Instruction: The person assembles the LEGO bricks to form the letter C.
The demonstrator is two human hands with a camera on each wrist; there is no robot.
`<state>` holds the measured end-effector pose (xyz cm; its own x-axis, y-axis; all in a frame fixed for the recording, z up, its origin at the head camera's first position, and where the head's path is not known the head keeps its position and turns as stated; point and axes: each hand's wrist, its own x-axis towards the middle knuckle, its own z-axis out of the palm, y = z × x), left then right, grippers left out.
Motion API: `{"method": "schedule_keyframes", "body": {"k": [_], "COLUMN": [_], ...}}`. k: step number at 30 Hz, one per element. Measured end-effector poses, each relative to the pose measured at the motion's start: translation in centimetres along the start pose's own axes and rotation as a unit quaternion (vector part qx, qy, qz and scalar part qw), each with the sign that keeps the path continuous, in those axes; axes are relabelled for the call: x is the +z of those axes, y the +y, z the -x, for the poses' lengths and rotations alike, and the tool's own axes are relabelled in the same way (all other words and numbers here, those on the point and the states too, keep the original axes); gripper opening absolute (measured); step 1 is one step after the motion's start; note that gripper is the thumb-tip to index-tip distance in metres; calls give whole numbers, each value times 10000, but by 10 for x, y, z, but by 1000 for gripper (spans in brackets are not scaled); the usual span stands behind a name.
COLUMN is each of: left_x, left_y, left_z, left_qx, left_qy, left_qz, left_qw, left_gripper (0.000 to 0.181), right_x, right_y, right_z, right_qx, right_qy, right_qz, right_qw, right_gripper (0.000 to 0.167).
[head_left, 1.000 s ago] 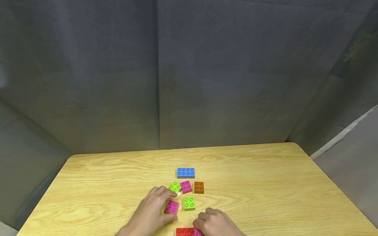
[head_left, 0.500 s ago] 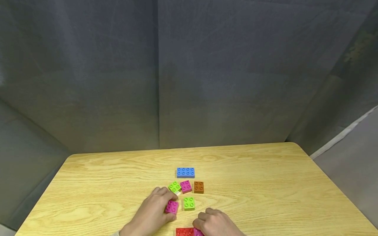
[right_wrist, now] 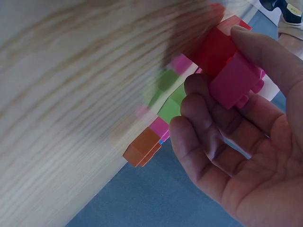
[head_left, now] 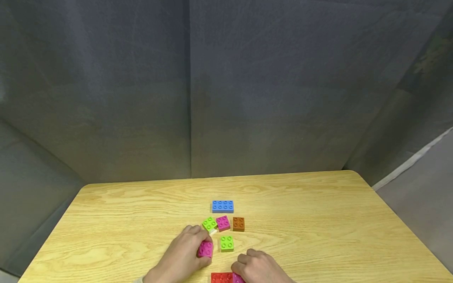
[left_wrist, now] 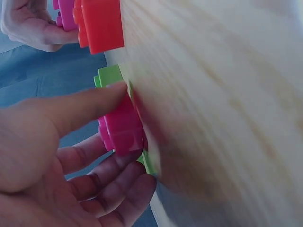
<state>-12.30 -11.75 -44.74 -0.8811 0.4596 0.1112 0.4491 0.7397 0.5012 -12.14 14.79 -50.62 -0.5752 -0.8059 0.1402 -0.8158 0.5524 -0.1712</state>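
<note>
Wood table (head_left: pixel 301 220): my L hand (head_left: pixel 182 253) snugly pinches 1st pink blk (head_left: pixel 205 249); red brick (head_left: pixel 221 278) is right of it, nearer me, where R hand (head_left: pixel 260 267) pinches 2nd pink blk (head_left: pixel 238 278).

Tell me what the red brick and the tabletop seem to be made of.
Red brick: most likely hard plastic, smooth and slightly glossy, judging by its even colour and moulded studs.

Tabletop: wood or wood-look laminate, with a faint sheen; it shows grain and blurred brick reflections.

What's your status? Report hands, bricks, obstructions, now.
Left hand pinching magenta brick. Right hand gripping second magenta brick, stacked on red brick. Lime brick close by; no brick between the two held ones.
</note>
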Motion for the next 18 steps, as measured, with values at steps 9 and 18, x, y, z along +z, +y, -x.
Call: {"method": "schedule_keyframes", "body": {"k": [9,18], "left_x": [-7,-15], "left_y": [6,16], "left_z": [5,11], "left_qx": [-166,131], "left_qy": [-56,27], "left_qz": [242,185], "left_qw": [9996,9997], "left_gripper": [35,37], "right_x": [1,-17], "right_y": [1,-11], "right_z": [1,-1], "right_qx": [-29,-111], "right_qy": [89,223], "right_qz": [-19,98], "right_qw": [10000,9996], "right_gripper": [60,56]}}
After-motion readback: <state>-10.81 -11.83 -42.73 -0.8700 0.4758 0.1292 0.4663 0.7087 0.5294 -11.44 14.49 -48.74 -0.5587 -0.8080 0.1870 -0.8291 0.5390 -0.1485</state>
